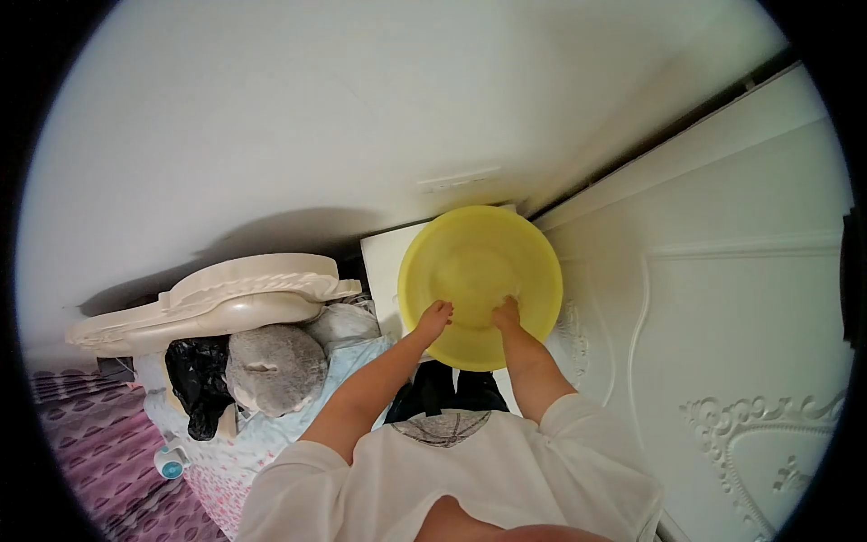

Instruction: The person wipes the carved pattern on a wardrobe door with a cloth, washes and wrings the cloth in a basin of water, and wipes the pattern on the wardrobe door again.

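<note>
A large round yellow basin stands in front of me on a white surface. Both of my hands reach over its near side, inside the rim. My left hand has its fingers curled in, and nothing shows in them. To the right, my right hand points down into the basin with its fingers drawn together. Whatever they may hold is too small or hidden to make out. The basin's inside looks pale and glossy; whether it holds clear water I cannot tell.
At left, a bed with a cream carved headboard bears a grey fluffy item and a black plastic bag. Purple patterned curtains hang beyond. A white ornate wardrobe panel rises close on the right.
</note>
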